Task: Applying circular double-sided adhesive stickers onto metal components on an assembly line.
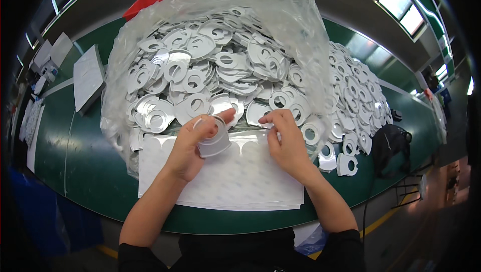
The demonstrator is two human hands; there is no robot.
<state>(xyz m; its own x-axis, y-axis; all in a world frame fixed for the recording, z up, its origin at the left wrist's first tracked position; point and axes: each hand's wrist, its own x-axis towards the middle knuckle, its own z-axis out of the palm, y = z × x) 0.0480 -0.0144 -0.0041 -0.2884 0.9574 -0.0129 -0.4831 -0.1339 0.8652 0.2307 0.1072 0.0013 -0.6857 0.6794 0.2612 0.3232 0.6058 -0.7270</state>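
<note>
From the head view, your left hand (193, 144) holds a small stack of thin silvery ring pieces (214, 139), its grip closed around them near the middle of the white backing sheet (225, 184). Your right hand (285, 139) pinches narrowly at the sheet's far edge, seemingly lifting one piece. You look to be peeling pieces off and gathering them. Next calls for a clean pinch under one edge. Beyond lies the clear bag (210, 71) heaped with such pieces on the green surface (85, 157).
</note>
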